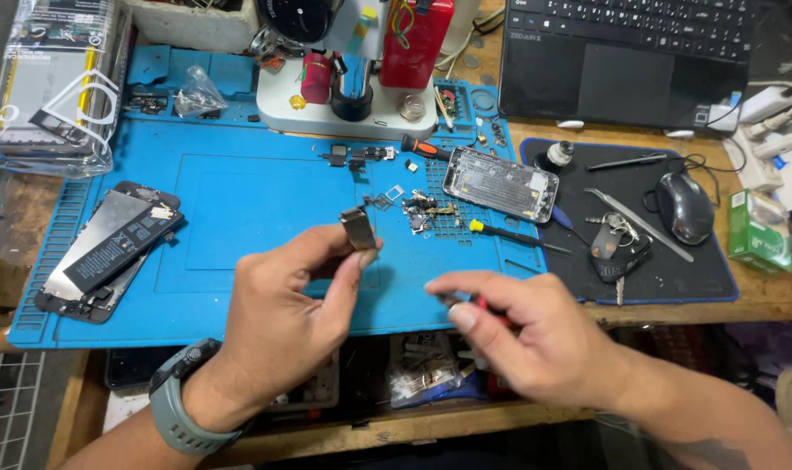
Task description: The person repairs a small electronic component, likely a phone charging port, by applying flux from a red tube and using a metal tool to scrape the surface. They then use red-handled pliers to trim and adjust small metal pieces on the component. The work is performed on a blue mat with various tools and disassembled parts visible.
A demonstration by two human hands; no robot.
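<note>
We see the work mat (239, 191) on the desk (4, 261), the phone screen with battery (108, 252) at its left, the opened phone body (500, 183) at its right, the laptop (626, 57) behind, and the mouse (685, 206) right of the phone body.

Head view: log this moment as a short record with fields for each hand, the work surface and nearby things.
left hand: left hand pinches a small dark metal part, raised above the mat
right hand: right hand grips a red-handled tool, mostly hidden
surface: blue repair mat on a wooden bench
on mat: opened phone with battery at left; phone housing; loose small parts
beyond: microscope base, laptop, mouse
</note>
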